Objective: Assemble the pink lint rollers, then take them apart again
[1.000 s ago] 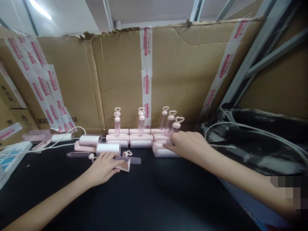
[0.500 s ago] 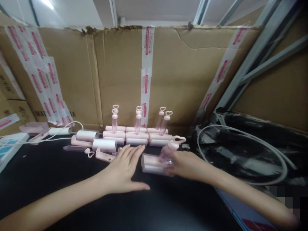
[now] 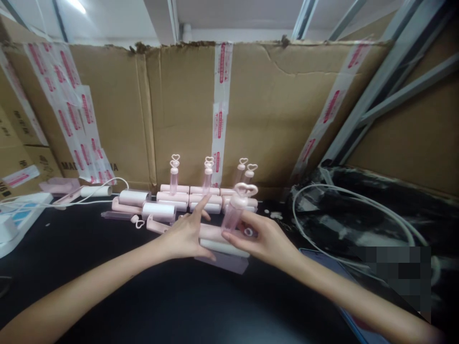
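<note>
A lint roller (image 3: 229,244) with a pink body and a white roll lies crosswise between my hands, low over the black table. Its translucent pink handle (image 3: 233,215) stands up and ends in a heart-shaped loop. Around the handle's base and the roller's right part, my right hand (image 3: 260,234) is closed. My left hand (image 3: 186,234) is at the roller's left end, thumb in front and some fingertips behind, with the index finger sticking up. A translucent flap (image 3: 224,264) shows below the white roll; how it joins is unclear.
Several finished-looking lint rollers (image 3: 174,197) stand in rows against the cardboard (image 3: 268,114). Loose roller parts (image 3: 158,211) and a detached handle (image 3: 118,216) lie to the left, near a white power strip (image 3: 32,215). At right are a coiled white cable (image 3: 296,210) and a phone-like device (image 3: 311,258).
My right hand has brought the lint roller left and turned it, so the handle shows nearer. The left hand has gone from spread flat to around the roller's left end. The view has shifted slightly.
</note>
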Tool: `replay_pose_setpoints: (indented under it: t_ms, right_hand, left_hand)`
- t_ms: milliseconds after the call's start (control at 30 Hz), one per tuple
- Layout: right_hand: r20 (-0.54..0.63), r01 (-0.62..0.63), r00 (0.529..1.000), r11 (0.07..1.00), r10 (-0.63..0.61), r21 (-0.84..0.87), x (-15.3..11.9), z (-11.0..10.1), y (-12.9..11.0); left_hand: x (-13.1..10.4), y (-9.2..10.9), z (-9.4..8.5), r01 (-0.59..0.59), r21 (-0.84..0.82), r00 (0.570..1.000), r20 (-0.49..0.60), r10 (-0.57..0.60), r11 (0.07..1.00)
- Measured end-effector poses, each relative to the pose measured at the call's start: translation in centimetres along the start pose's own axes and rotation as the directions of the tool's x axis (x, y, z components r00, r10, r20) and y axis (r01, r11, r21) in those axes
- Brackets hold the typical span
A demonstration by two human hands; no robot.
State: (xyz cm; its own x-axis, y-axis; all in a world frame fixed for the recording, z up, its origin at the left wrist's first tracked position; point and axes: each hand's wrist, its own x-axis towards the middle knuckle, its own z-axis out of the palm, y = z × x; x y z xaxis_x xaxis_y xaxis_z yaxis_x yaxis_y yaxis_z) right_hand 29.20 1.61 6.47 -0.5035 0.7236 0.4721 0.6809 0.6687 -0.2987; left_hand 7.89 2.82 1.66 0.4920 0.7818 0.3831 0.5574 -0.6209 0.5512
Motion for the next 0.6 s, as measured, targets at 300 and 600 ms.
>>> replay_pose_setpoints:
  t_ms: [300,600]
  right_hand:
    - [-0.303,0.199,0.932,0.979,-0.199,-0.033,-1.3,-3.7,1.7]
    - [-0.042,0.477,0.871,0.863,-0.489,-0.165,0.0,-3.5,1.3]
  left_hand:
    - [-0.3,0.8,-1.7,0.032,-0.289,0.992,-0.107,-0.065,0.957]
    - [-0.3,4.3,-2.8,0.386,-0.762,0.915,0.244,-0.323,0.519]
